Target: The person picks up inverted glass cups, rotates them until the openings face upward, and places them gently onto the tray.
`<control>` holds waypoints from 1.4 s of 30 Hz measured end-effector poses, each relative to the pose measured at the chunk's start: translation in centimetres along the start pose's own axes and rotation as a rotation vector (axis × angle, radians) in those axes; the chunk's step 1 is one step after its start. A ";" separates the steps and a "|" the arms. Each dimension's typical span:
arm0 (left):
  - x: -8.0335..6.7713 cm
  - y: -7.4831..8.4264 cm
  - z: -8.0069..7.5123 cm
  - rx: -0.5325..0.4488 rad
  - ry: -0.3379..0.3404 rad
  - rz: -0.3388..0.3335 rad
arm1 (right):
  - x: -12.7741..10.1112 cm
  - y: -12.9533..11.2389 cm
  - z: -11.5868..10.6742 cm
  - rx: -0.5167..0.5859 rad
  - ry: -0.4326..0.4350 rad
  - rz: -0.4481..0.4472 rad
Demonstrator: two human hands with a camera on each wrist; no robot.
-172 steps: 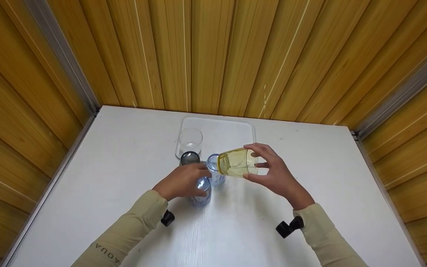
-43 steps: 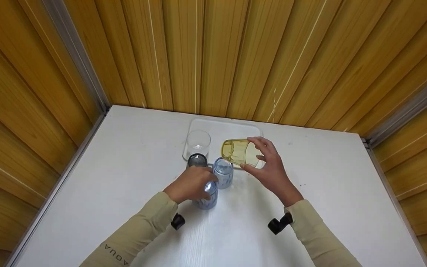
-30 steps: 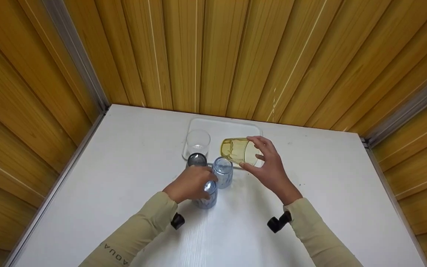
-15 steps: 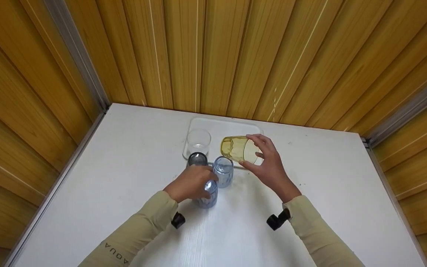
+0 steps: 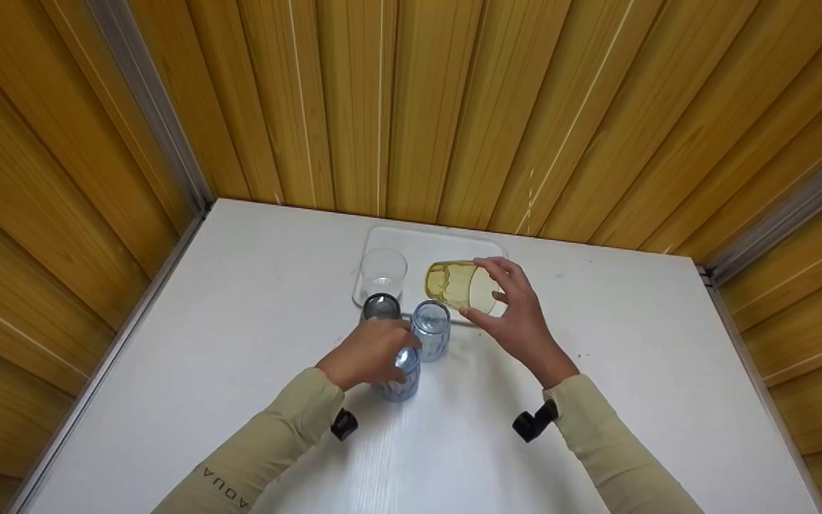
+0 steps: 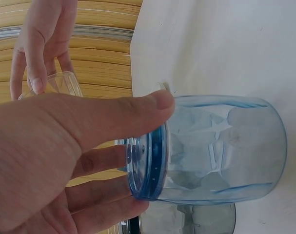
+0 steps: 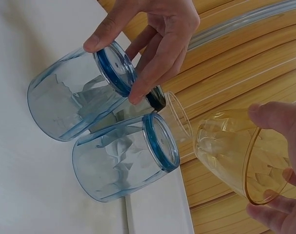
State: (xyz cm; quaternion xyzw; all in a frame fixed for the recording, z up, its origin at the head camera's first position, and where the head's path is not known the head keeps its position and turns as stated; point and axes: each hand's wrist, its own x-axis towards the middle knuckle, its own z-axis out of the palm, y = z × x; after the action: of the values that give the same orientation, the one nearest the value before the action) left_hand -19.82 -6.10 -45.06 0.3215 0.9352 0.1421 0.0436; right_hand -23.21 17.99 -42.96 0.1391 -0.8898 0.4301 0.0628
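My left hand (image 5: 368, 350) grips the upturned base of a blue glass (image 5: 398, 389), thumb on one side and fingers on the other; its mouth faces the tabletop. My right hand (image 5: 521, 318) holds a yellow glass (image 5: 452, 284) tipped on its side in the air, fingers and thumb around its rim, base pointing left. A second blue glass (image 7: 121, 161) stands upside down between the two hands. Just behind my left hand is a smoke-grey glass (image 5: 381, 305), also base up and partly hidden by the hand.
At the back of the white table (image 5: 268, 285) lies a white tray (image 5: 432, 246), which the yellow glass overlaps in the head view. A clear glass (image 5: 384, 265) is at the tray's left side. Wood-look walls (image 5: 418, 107) enclose the back and both sides.
Since the earliest frame, the yellow glass has gone from overlapping the second blue glass to farther back, over the tray. In the last second it shifts only slightly; my left hand keeps its grip.
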 end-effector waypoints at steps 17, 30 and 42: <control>0.0 0.0 -0.2 -0.021 -0.003 0.001 | 0.4 0.0 0.1 -0.037 0.001 -0.021; 0.2 0.0 -0.1 -0.022 -0.025 -0.010 | 0.8 0.0 0.4 -0.042 0.002 -0.022; 0.2 0.0 0.0 -0.012 -0.020 -0.007 | 0.9 0.0 0.5 -0.065 -0.014 -0.005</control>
State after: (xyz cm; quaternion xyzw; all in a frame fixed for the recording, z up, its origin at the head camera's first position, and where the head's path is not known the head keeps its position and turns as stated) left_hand -19.99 -5.98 -45.07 0.3195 0.9349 0.1445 0.0555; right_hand -24.09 17.40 -43.06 0.1421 -0.9035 0.3996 0.0621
